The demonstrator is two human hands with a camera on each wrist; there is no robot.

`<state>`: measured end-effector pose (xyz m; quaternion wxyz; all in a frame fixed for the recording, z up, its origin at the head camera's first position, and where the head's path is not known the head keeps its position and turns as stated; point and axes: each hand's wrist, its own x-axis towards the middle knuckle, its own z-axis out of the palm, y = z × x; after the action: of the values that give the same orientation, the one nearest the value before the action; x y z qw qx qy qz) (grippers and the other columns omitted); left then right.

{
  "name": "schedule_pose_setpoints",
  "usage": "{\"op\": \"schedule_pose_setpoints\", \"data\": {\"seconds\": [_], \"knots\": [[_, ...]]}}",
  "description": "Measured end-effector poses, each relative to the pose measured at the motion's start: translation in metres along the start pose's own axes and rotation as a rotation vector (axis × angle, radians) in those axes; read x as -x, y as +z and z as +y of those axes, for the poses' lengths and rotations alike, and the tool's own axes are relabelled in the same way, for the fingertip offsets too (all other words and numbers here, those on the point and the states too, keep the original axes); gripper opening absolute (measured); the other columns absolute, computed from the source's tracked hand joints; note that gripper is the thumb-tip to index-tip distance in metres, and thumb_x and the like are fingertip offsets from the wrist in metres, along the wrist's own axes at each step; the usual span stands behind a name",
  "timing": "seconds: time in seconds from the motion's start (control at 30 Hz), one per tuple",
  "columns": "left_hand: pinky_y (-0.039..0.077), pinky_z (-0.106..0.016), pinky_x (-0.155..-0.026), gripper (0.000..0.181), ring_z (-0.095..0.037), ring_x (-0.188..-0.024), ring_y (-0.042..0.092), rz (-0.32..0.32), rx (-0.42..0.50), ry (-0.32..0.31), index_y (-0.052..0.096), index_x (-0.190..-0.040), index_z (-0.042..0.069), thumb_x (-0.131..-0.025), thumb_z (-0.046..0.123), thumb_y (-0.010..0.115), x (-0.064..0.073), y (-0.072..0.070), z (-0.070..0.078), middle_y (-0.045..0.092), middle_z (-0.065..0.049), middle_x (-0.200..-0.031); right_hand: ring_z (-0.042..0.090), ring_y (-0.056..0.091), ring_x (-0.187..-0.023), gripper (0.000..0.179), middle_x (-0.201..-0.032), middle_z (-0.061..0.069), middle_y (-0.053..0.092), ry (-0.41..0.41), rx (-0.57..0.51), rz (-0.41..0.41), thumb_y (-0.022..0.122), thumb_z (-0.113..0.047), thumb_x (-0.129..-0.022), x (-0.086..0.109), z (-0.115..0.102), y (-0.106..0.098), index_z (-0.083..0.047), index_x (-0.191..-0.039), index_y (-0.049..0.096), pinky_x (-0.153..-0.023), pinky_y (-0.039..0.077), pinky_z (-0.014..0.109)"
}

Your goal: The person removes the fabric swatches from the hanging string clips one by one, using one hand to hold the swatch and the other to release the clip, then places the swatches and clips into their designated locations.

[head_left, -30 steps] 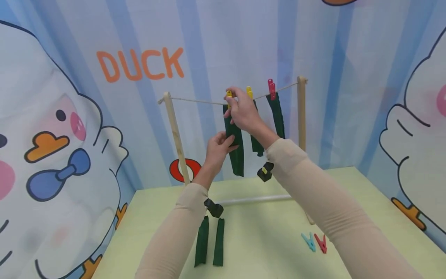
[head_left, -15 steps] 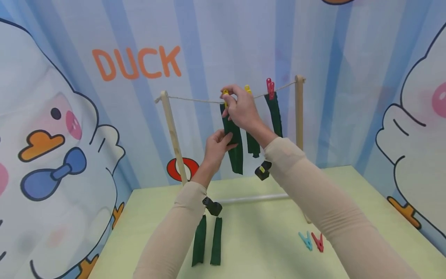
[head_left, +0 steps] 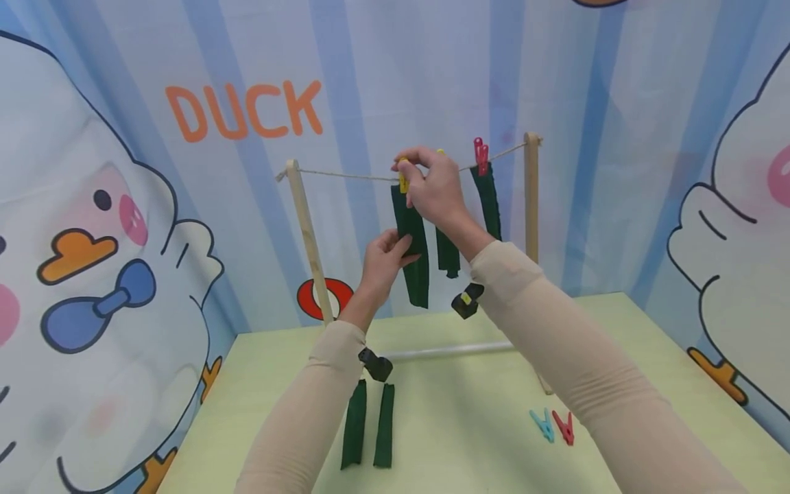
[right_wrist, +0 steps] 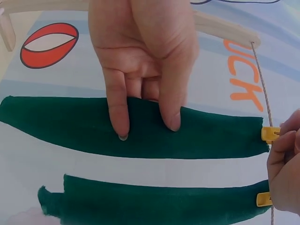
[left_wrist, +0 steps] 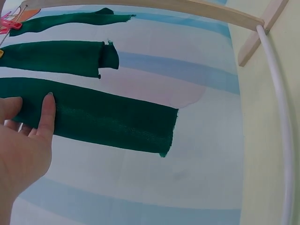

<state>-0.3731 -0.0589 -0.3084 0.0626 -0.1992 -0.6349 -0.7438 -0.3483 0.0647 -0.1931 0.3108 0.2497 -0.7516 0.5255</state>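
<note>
A dark green cloth strip (head_left: 418, 278) hangs from the rope (head_left: 345, 175), with a yellow clothespin (head_left: 404, 180) at its top. Thumb and fingers of my right hand (head_left: 441, 192) pinch that clothespin. Lower down, my left hand (head_left: 381, 266) holds the strip by its edge; in the right wrist view the thumb and one finger lie over the cloth, and other fingers are behind it. A second green strip (head_left: 448, 254) hangs beside it from another yellow clothespin (right_wrist: 264, 199), mostly hidden by my right hand in the head view. Farther right, a third strip (head_left: 489, 202) hangs below red clothespins (head_left: 481, 158).
Wooden posts (head_left: 532, 199) carry the rope, and a white bar (head_left: 453, 351) runs low between them. Two green strips (head_left: 383, 425) lie on the pale yellow table (head_left: 457, 425). A blue clothespin (head_left: 543, 425) and a red clothespin (head_left: 564, 428) lie at the right.
My right hand has shifted slightly on the yellow clothespin and now covers more of the neighbouring yellow one. My left hand stays on the strip.
</note>
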Motion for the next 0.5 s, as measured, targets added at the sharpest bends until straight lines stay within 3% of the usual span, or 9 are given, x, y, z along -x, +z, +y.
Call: {"op": "schedule_pose_setpoints", "data": {"seconds": [0.5], "knots": [[0.057,-0.034,-0.088,0.015,-0.017,-0.093,0.063,-0.004,-0.006,-0.001,0.063,-0.109,-0.003,-0.103,0.01,0.058,0.0025,-0.0021,0.0002,0.061,-0.006,-0.096,0.024,0.053,-0.051,0.022,-0.108,0.002,0.07,-0.044,-0.04,0.071,0.056,-0.02,-0.104,-0.006,-0.0003,-0.0031,-0.005,-0.112,0.069,-0.047,0.045,0.029]]}}
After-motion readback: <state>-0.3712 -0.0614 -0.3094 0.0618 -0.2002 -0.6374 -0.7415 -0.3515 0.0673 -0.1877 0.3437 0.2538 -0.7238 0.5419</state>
